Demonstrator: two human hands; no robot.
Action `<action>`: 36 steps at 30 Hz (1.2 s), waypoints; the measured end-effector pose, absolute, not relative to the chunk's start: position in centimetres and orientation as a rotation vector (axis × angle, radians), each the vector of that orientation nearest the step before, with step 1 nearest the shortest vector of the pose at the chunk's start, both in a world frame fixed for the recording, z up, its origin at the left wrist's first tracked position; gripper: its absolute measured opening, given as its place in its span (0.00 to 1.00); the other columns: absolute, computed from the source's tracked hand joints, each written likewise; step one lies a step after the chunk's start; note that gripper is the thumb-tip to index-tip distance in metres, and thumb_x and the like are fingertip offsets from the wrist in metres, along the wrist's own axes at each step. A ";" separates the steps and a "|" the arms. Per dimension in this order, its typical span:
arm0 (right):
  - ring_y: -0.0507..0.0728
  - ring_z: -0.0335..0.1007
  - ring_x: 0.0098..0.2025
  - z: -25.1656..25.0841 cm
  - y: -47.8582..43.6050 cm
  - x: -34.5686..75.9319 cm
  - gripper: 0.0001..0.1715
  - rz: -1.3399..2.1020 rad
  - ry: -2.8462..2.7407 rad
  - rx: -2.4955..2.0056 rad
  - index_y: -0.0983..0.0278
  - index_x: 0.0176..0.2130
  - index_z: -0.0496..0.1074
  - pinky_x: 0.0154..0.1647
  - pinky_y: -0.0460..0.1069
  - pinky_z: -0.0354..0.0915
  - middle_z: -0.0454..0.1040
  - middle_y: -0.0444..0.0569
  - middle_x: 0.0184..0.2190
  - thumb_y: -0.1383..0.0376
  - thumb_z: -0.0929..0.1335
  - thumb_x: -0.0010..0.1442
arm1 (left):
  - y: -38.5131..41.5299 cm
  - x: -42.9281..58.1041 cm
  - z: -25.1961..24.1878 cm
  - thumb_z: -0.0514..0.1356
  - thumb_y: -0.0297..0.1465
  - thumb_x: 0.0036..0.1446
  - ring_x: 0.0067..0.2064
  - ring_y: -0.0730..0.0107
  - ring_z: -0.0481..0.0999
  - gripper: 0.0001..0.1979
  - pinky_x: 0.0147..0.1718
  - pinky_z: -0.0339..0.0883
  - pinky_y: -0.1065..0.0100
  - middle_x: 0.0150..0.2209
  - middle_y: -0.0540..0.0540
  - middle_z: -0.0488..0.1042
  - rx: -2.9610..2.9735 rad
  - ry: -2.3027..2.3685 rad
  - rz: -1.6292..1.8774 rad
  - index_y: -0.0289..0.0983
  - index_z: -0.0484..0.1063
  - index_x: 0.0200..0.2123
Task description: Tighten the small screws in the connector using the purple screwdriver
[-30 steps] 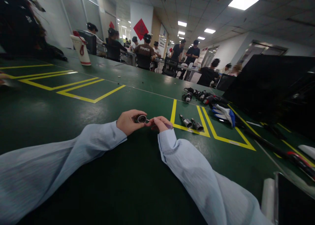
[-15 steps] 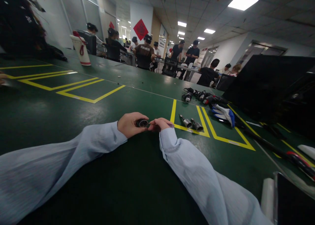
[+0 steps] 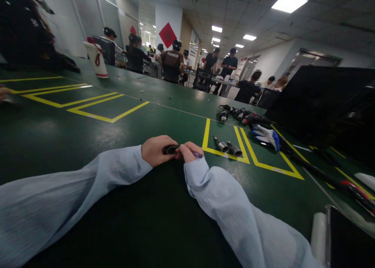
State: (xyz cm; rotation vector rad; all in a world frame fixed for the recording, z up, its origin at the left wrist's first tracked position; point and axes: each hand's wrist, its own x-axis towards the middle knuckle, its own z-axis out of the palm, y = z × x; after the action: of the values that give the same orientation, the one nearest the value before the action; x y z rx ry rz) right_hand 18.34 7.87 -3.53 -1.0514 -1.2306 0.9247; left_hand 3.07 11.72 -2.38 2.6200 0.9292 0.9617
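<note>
My left hand [image 3: 154,150] is closed around a dark, cup-shaped metal bit [image 3: 169,149], its round open end facing me. Close beside it, my right hand [image 3: 189,151] pinches a slim tool with a see-through purple handle [image 3: 198,155]. The tool's thin front end points at the bit's mouth; whether it touches is hidden by my fingers. Right of my hands, two similar metal bits with thin shanks, a left one [image 3: 222,146] and a right one [image 3: 235,149], lie inside a yellow-taped box on the green table [image 3: 129,131].
Beyond the bits lie cabled dark tools [image 3: 224,115] and a white-and-blue glove [image 3: 267,137]. A white cup [image 3: 97,61] stands far left. At right are a black monitor [image 3: 325,104], a red-and-black tool [image 3: 356,192] and a dark flat device [image 3: 348,240]. Several people sit or stand behind.
My right hand has shifted slightly left and turned, tilting the purple handle downward. The bit in my left hand has tipped, so its mouth looks narrower.
</note>
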 end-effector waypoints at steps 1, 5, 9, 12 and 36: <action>0.51 0.63 0.19 -3.6 7.9 18.4 0.11 1.003 -1.192 -1.019 0.63 0.17 0.70 0.25 0.47 0.60 0.68 0.41 0.12 0.63 0.65 0.47 | 11.7 3.0 -2.4 0.60 0.33 0.45 0.35 0.66 0.74 0.12 0.35 0.67 0.68 0.33 0.45 0.75 2.621 0.933 0.964 0.36 0.73 0.35; 0.50 0.64 0.18 -3.8 8.2 18.8 0.11 1.276 -1.021 -0.907 0.64 0.19 0.71 0.21 0.45 0.59 0.71 0.43 0.13 0.60 0.65 0.46 | 11.6 2.8 -2.4 0.63 0.36 0.42 0.30 0.69 0.74 0.15 0.28 0.67 0.71 0.32 0.45 0.76 2.474 1.047 1.003 0.35 0.73 0.35; 0.50 0.67 0.19 -4.2 8.7 19.1 0.11 1.366 -0.976 -0.866 0.65 0.21 0.72 0.23 0.46 0.61 0.72 0.44 0.15 0.59 0.66 0.47 | 11.5 3.0 -2.3 0.64 0.34 0.39 0.25 0.73 0.72 0.16 0.22 0.66 0.74 0.30 0.46 0.76 2.327 1.075 1.022 0.34 0.73 0.34; 0.51 0.66 0.19 -4.3 8.8 19.1 0.12 1.356 -0.969 -0.865 0.64 0.21 0.71 0.23 0.46 0.61 0.72 0.44 0.15 0.58 0.66 0.47 | 11.6 3.0 -2.4 0.64 0.34 0.39 0.26 0.72 0.73 0.16 0.22 0.66 0.74 0.30 0.46 0.76 2.282 1.034 1.042 0.34 0.73 0.34; 0.51 0.65 0.19 -3.3 7.8 18.7 0.11 1.169 -1.056 -0.894 0.63 0.21 0.70 0.25 0.47 0.60 0.70 0.42 0.14 0.60 0.65 0.49 | 11.8 2.9 -2.7 0.64 0.36 0.41 0.34 0.65 0.75 0.17 0.30 0.70 0.69 0.34 0.44 0.75 2.312 1.028 1.068 0.35 0.73 0.36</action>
State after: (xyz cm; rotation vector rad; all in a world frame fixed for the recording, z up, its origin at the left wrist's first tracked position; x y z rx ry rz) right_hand 18.66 7.83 -3.30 -0.8940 -1.0558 1.1686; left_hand 2.86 11.80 -2.66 2.3119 1.0282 1.0677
